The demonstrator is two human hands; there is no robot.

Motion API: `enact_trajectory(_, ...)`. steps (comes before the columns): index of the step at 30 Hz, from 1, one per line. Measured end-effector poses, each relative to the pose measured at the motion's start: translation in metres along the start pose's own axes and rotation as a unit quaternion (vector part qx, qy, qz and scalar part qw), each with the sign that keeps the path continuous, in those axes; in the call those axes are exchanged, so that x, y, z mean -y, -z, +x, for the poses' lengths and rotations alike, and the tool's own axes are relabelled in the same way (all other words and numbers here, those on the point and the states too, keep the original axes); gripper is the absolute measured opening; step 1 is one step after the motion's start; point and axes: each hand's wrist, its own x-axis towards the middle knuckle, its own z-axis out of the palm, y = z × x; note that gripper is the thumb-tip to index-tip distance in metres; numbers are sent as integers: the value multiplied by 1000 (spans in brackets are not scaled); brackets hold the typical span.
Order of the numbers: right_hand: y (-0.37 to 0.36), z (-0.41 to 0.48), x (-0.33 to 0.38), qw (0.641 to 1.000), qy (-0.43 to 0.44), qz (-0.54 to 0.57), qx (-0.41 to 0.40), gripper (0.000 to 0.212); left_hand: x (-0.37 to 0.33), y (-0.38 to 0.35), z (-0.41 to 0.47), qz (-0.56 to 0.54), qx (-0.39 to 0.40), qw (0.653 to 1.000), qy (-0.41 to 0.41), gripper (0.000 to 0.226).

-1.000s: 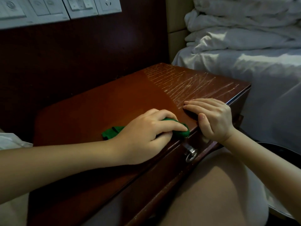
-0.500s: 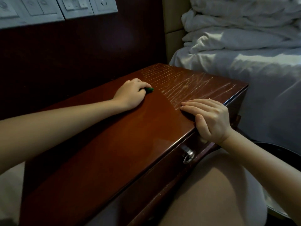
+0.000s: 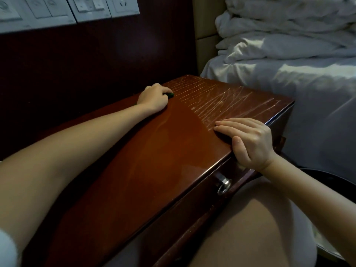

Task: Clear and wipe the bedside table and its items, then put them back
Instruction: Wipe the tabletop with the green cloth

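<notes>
- Nearest the viewer, low in the view, a bare knee (image 3: 250, 237) sits close in front of the dark wooden bedside table (image 3: 146, 170).
- Just above the knee, a metal ring pull (image 3: 223, 185) hangs on the drawer front.
- At the table's front right edge, the right hand (image 3: 248, 140) lies flat, with its fingers straight on the top and its thumb at the front edge. It holds nothing and seems to steady the table.
- Across the glossy middle, the left forearm reaches toward the back.
- Near the back edge, the left hand (image 3: 154, 99) is curled over a green cloth (image 3: 171, 95), pressing it to the wood. Only a small tip of the cloth shows past the fingers.
- Beside that hand, pale scratches (image 3: 221, 99) cover the end of the top nearest the bed.
- Likely risks: the bunched cloth covers only a narrow strip, so patches may be missed. Rough scratches could snag it. The forearm lying on the gloss may smear it.
- Farthest away are white wall switches (image 3: 67, 10) and a bed (image 3: 289, 74) with rumpled white covers.
</notes>
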Motion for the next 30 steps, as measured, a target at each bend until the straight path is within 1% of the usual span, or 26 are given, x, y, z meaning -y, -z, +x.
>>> enact_trajectory(9, 0, -1, 1, 1000, -2, -2, 3, 60, 0, -3, -7, 3, 11, 999, -50, 39)
enact_trajectory(17, 0, -1, 0, 1000, -5, -4, 3, 60, -17, 2, -45, -20, 12, 993, -114, 36)
enact_trajectory(23, 1, -1, 1, 1000, -6, -2, 5, 59, -36, 12, -92, -34, 39, 978, -201, 34)
enact_trajectory(30, 2, -1, 2, 1000, -7, -4, 11, 59, -49, 27, -160, -67, 71, 940, -326, 36)
